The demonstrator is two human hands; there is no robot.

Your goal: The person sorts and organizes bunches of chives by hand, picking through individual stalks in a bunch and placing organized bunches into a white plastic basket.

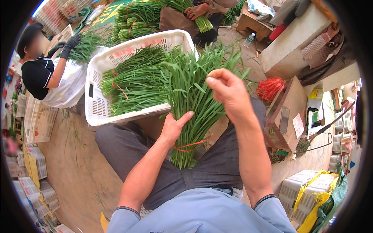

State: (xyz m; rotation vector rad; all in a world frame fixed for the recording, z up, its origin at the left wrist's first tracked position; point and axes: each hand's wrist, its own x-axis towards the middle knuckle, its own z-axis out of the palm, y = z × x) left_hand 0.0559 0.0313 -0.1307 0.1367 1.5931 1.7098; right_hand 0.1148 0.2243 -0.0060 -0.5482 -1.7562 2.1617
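A large bundle of long green leafy stalks, like garlic chives (193,116), stands between my thighs, its cut ends toward me and its leaves fanned out. A red tie (183,150) circles its lower part, one loose end sticking out to the right. My left hand (176,125) grips the bundle's left side above the tie, thumb across the stalks. My right hand (225,86) is raised over the leaves at the right, thumb and forefinger pinched; a thin bit of leaf may be between them, too small to tell.
A white plastic crate (134,118) with tied bundles (137,78) stands ahead on the left. Red ties (269,88) lie by a wooden box (287,113) at right. A gloved co-worker (39,67) sits at left; another person's hand (196,11) holds a bundle ahead.
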